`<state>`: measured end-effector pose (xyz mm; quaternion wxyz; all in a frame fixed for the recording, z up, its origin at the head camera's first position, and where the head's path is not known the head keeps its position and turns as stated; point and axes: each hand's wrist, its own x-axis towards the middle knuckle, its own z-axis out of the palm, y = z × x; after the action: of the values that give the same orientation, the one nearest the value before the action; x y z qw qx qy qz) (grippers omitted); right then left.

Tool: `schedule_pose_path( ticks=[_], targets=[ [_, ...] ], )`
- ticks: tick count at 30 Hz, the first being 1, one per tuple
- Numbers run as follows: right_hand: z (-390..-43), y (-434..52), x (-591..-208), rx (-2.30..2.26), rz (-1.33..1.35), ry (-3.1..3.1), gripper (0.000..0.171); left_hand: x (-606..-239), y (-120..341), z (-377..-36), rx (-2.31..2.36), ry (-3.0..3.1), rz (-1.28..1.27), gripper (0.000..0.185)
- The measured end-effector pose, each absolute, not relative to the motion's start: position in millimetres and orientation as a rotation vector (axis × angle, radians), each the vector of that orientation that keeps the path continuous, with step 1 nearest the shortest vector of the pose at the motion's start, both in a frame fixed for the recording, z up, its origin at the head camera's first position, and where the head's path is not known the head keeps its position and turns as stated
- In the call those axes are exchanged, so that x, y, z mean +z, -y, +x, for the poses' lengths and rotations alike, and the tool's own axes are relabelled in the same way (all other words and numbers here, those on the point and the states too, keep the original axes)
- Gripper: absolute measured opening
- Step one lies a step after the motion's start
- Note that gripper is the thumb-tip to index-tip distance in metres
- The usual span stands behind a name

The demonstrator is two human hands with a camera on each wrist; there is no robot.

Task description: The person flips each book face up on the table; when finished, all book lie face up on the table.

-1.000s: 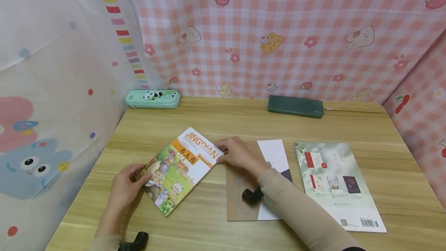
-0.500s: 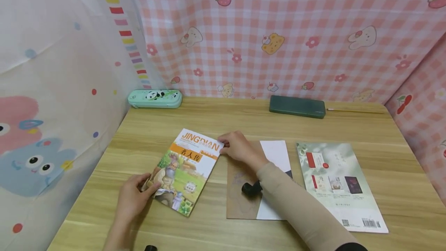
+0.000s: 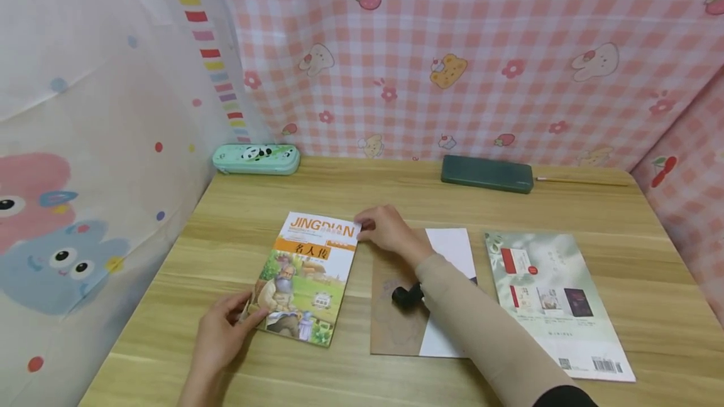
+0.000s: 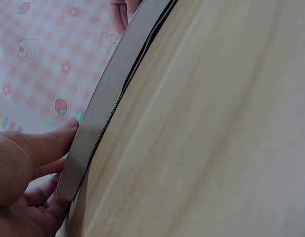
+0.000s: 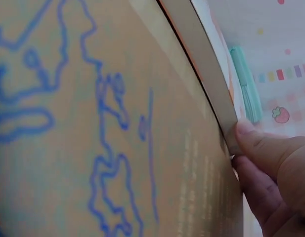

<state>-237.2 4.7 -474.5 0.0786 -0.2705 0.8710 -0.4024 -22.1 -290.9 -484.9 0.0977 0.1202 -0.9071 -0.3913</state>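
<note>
A paperback book (image 3: 308, 278) lies cover up on the wooden surface (image 3: 362, 196), left of centre — its long axis running from the near edge toward the back wall, slightly tilted, the orange title band at the far end. The left hand (image 3: 222, 331) pinches its near left corner with curled fingers (image 4: 53, 143); the right hand (image 3: 384, 231) grips the far right corner, thumb against the page edge. Just right of the book lie a brown sheet (image 3: 396, 325) and a green magazine (image 3: 551, 297) — two pencil cases sit by the wall.
</note>
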Motion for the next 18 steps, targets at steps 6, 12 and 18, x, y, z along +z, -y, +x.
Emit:
schedule_pose_path(
  ticks=[6, 12, 18],
  targets=[
    [-246.7, -3.7, -479.6, -1.251, -0.845, -2.551, 0.034, -488.7, 284.0, -19.5, -1.264, 2.590, 0.302, 0.050],
    [-250.5, -5.7, -483.7, -1.283, -0.828, -2.508, 0.036, -488.4, 281.5, -20.1, -1.208, 2.613, 0.248, 0.049],
    [-250.8, -12.2, -482.8, -1.261, -0.909, -2.480, 0.045, -476.9, 279.5, -22.2, -1.157, 2.730, 0.302, 0.050]
  ],
)
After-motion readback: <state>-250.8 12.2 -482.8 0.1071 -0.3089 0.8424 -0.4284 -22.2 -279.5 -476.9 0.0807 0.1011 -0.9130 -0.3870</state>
